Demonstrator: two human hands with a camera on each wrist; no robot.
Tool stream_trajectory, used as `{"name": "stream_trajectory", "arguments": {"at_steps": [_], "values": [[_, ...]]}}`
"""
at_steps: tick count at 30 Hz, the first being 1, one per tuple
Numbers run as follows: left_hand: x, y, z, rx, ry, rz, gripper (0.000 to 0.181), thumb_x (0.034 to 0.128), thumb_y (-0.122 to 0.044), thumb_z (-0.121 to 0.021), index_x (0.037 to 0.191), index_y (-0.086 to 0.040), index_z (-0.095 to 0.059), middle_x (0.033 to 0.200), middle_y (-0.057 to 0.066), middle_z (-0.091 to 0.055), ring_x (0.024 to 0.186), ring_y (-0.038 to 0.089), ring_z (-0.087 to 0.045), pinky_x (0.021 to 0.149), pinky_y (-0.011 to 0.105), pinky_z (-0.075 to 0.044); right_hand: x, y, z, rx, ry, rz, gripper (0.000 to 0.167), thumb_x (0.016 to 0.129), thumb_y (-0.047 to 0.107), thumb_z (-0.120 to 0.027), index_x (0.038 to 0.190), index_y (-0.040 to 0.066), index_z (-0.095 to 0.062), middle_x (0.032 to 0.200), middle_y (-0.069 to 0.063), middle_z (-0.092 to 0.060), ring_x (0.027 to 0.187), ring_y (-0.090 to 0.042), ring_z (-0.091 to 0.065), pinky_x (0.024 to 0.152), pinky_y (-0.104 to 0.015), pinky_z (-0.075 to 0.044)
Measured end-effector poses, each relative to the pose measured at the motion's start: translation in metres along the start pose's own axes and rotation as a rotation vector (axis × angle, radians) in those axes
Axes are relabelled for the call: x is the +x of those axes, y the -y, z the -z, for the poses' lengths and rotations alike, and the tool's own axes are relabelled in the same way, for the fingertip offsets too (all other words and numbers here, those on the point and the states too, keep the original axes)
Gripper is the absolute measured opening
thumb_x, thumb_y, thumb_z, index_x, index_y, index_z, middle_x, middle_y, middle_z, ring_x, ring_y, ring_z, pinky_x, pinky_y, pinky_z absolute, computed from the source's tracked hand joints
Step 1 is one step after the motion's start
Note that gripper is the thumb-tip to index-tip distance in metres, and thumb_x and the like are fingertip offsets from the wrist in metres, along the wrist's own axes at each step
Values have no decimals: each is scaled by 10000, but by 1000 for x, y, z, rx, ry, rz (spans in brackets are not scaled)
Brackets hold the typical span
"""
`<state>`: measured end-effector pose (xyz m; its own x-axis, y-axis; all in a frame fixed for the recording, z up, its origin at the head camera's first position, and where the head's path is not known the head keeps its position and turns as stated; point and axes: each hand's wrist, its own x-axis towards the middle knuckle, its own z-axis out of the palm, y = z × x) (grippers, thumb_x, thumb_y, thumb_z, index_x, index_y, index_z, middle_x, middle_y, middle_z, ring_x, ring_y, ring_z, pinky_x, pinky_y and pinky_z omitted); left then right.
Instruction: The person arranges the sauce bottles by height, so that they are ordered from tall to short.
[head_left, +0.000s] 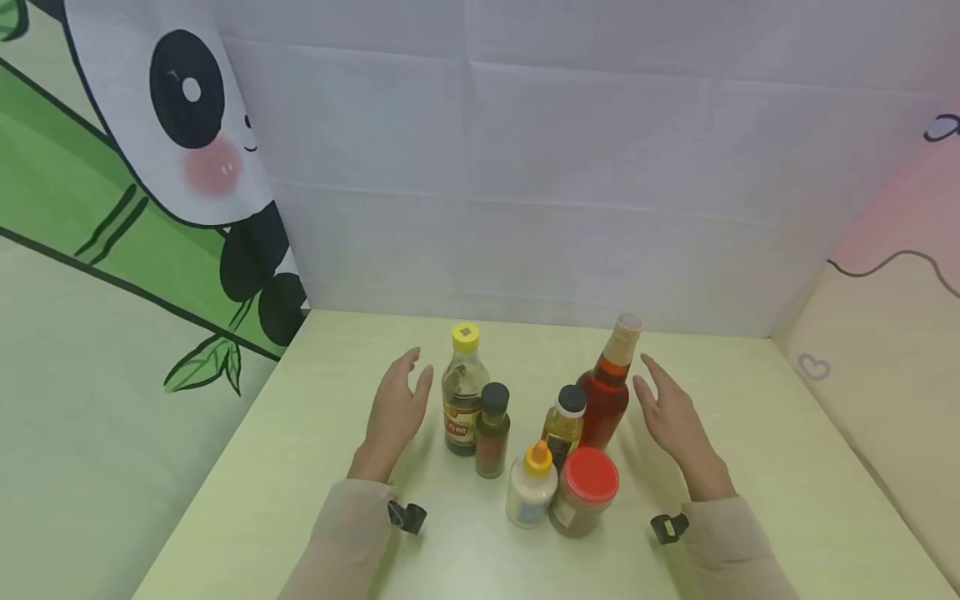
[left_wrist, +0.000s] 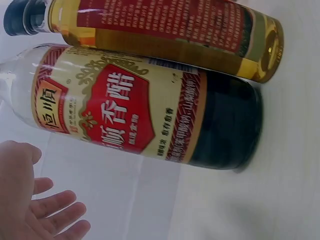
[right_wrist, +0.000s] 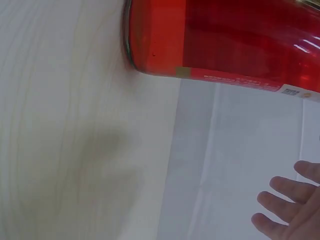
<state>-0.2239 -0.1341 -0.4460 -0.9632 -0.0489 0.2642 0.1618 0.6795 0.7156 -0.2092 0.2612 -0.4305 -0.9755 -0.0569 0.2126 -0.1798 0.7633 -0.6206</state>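
My left hand (head_left: 397, 406) hovers to the left of a yellow-capped vinegar bottle (head_left: 461, 387), fingers extended and touching nothing. In the left wrist view that bottle's red and cream label (left_wrist: 125, 107) faces the camera. Close against it stands a small dark-capped bottle (head_left: 492, 433) of amber liquid. On the other side my right hand (head_left: 673, 417) is held apart from a tall red bottle (head_left: 603, 396), its fingers relaxed. Between the hands are a dark-capped jar of yellow contents (head_left: 564, 427), a white squeeze bottle with an orange nozzle (head_left: 532, 492) and a red-lidded jar (head_left: 587, 492).
The bottles and jars stand in two groups on a pale wood-look table (head_left: 300, 467). A plain whitish cloth backdrop (head_left: 525, 183) rises behind its far edge. Printed cloth with a panda (head_left: 187, 167) hangs at the left, and another printed panel (head_left: 885, 350) at the right.
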Motion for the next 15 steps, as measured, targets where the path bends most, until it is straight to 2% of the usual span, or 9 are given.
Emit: {"name": "stream_trajectory", "arguments": {"at_steps": [9,15], "values": [[-1,-12,5,-86,-33,-57,493,1042,-375,-438,1428,-68,-436,1365,136,-512,1217,321,-498,962,491,-452,-5,11,8,39,-30,9,570,1066,362,-344,1500,-5,-298,1463,-306,-354,1325,-497,-321,1058,-625,-269],[-5,-21,9,-167,-65,-118,470,1043,-360,-441,1393,-48,-476,1315,124,-552,1173,303,-530,943,498,-467,-8,23,12,65,-56,32,551,1068,352,-343,1499,10,-311,1403,-334,-413,1282,-519,-369,1015,-656,-304]]}}
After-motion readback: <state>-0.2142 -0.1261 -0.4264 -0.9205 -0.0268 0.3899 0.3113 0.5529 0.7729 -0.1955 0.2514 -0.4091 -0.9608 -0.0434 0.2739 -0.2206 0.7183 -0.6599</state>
